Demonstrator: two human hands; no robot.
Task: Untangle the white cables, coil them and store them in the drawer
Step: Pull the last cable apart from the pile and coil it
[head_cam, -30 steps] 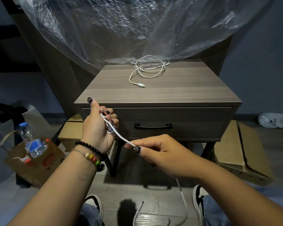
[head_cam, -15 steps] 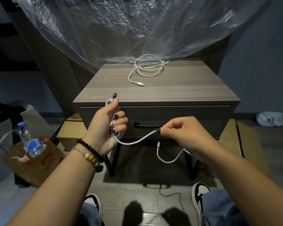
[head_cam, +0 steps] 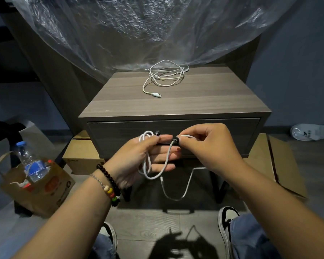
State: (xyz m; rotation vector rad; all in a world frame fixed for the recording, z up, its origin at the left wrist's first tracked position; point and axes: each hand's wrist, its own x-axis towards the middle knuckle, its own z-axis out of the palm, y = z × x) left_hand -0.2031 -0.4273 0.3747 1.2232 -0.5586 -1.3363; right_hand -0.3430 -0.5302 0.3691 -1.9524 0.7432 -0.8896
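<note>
The left hand (head_cam: 138,159) was held palm-up in front of the closed drawer (head_cam: 223,131), its fingers stretched out nearly straight, with loops of a white charging cable (head_cam: 148,161) wound around the palm and fingers and the thumb laid over the loops at the top. The right hand (head_cam: 208,146) was just beside it, its thumb and forefinger pinching the same cable near the left fingertips; the two hands were almost touching. From the right hand the free length of cable hung down in a slack curve below both hands, its small connector end dangling near the bottom of the loops.

A second white cable (head_cam: 165,77) lay in a loose, uncoiled heap at the back of the nightstand's tabletop (head_cam: 204,101), one plug pointing toward the front edge. Crumpled clear plastic sheeting (head_cam: 138,28) draped down behind it. The left wrist carried beaded bracelets (head_cam: 108,182). On the floor to the left stood a brown paper bag (head_cam: 45,189) holding a plastic water bottle (head_cam: 30,161); cardboard boxes (head_cam: 281,161) sat under and beside the nightstand.
</note>
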